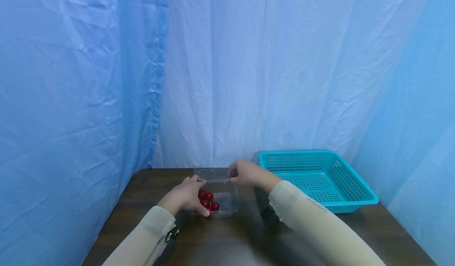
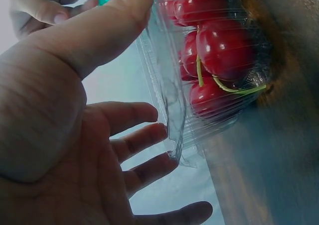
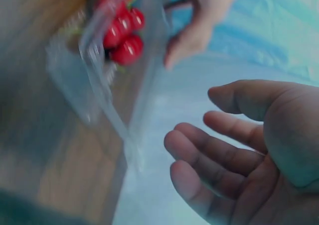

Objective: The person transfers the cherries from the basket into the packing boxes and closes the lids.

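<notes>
A clear plastic box [image 1: 224, 203] lies on the table with several red cherries [image 1: 209, 204] gathered at its left side. Behind it, the hinged clear lid [image 1: 212, 174] is folded back. My left hand [image 1: 186, 195] reaches over the box's left end, thumb by the near edge. In the left wrist view, its spread fingers [image 2: 144, 135] touch the clear rim, and green stems [image 2: 234, 89] show among the cherries. My right hand [image 1: 247, 173] is over the lid's right end. Loosely bent, its fingers [image 3: 219, 155] hold nothing in the right wrist view.
A turquoise plastic basket [image 1: 350, 203] stands at the back right, just past my right forearm. Blue-white curtains [image 1: 249, 80] hang behind and on both sides of the dark wooden table [image 1: 220, 244].
</notes>
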### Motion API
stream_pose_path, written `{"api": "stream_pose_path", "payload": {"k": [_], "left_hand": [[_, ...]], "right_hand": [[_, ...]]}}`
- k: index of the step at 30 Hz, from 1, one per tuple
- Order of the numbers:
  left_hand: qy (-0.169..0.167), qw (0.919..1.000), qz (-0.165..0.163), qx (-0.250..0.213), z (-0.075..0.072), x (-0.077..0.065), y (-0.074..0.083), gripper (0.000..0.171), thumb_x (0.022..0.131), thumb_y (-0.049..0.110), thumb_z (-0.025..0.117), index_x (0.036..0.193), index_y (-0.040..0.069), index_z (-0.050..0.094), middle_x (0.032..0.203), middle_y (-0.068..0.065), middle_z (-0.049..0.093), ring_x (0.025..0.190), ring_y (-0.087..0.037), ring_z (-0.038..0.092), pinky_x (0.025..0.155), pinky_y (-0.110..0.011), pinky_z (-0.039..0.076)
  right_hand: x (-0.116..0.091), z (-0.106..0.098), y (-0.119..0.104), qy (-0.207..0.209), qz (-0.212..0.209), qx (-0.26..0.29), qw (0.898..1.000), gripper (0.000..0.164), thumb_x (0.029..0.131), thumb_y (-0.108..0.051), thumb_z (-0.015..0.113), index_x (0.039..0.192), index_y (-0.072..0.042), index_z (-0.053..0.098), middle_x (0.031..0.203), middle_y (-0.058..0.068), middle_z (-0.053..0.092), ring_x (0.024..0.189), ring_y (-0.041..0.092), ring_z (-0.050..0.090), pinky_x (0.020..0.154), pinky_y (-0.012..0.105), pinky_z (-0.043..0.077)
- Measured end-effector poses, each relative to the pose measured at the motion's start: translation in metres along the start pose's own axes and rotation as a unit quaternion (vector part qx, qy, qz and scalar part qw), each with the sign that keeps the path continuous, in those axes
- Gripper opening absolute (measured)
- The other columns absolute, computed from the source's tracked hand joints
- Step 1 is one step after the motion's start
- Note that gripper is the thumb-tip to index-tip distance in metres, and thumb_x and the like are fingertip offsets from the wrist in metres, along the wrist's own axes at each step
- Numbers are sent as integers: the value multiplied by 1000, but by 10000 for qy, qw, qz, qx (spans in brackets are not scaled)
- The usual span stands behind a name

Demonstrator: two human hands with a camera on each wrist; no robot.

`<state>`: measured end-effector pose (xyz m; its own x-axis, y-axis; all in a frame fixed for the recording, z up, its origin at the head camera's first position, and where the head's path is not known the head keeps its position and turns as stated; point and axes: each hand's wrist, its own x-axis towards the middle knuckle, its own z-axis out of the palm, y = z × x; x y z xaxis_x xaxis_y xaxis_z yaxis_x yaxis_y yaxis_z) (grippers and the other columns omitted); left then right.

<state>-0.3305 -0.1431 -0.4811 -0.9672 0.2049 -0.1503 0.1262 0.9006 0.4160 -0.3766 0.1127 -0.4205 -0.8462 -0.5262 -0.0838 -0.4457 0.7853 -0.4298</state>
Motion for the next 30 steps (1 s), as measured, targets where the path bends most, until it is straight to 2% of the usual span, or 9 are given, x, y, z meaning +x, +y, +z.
{"api": "stream_pose_path", "payload": {"k": [3,8,14,20,25,30], "left_hand": [[32,10000,7,15,0,0,1,120,68,48,110,170,19,55,169,-12,54,147,-38,57,109,-68,63],[69,10000,54,14,1,-1,1,120,67,47,110,169,18,55,168,-12,55,146,-38,57,108,-68,63],[70,10000,47,30,0,-1,1,120,67,48,110,169,18,55,167,-12,55,146,-38,58,108,-67,64],[37,10000,28,12,-1,-2,1,120,68,49,110,170,18,54,169,-12,54,149,-38,56,110,-69,62],[19,10000,52,49,-1,-1,1,120,68,49,110,170,18,54,169,-12,54,149,-39,56,110,-70,62],[2,10000,50,59,-1,-1,1,120,69,50,109,170,18,54,170,-12,53,150,-39,56,111,-70,61]], "right_hand": [[-5,-17,12,153,237,159,9995,9,107,-22,81,112,-15,83,107,2,81,95,18,75,88,41,69],[-13,-43,40,254,724,724,9944,16,107,-25,81,117,-13,82,112,8,82,96,25,78,84,39,69],[-19,-62,80,279,1029,1242,9865,20,109,-26,77,119,-8,80,118,12,83,100,26,81,91,46,70],[-26,-66,114,268,1142,1169,9862,22,111,-23,71,120,-5,81,111,13,85,99,29,82,86,49,69],[-30,-61,130,-271,1561,756,9845,28,111,-28,75,127,-6,81,115,15,84,107,35,82,91,54,71],[-31,-54,139,-695,1892,598,9777,36,105,-35,84,131,-10,80,119,12,82,112,36,81,96,57,70]]}}
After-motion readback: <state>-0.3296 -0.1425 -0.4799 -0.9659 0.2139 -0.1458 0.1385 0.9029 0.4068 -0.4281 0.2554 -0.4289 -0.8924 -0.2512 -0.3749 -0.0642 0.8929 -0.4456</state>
